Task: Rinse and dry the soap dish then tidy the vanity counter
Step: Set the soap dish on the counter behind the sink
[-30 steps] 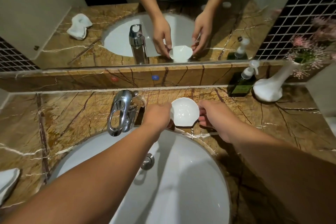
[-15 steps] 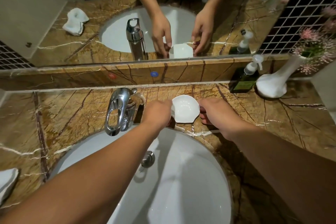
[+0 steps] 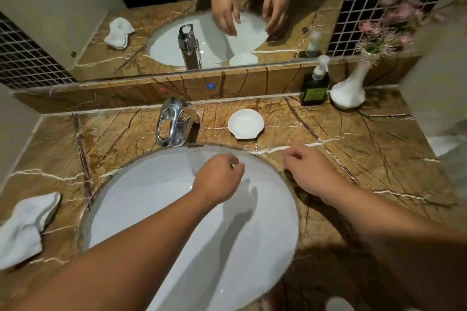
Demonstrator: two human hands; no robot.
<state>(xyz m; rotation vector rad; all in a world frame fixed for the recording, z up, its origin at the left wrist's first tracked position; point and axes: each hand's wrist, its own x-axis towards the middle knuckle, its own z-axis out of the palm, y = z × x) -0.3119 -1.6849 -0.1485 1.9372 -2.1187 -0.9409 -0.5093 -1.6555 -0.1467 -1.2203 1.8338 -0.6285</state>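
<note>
A white shell-shaped soap dish [image 3: 245, 124] rests empty on the brown marble counter [image 3: 366, 149], behind the basin and right of the chrome faucet [image 3: 171, 122]. My left hand [image 3: 217, 180] hovers over the white sink [image 3: 156, 209], fingers loosely curled and holding nothing. My right hand [image 3: 310, 168] hangs over the sink's right rim, also loose and holding nothing. Both hands are a short way in front of the dish, not touching it. A crumpled white cloth [image 3: 24, 228] lies on the counter at the far left.
A dark green pump bottle [image 3: 315, 86] and a white vase with pink flowers [image 3: 350, 89] stand at the back right against the mirror ledge. The mirror [image 3: 227, 20] reflects the scene. A wall closes off the right end of the counter.
Both hands let go of the soap dish, which now sits on the counter, and drew back toward me over the sink.
</note>
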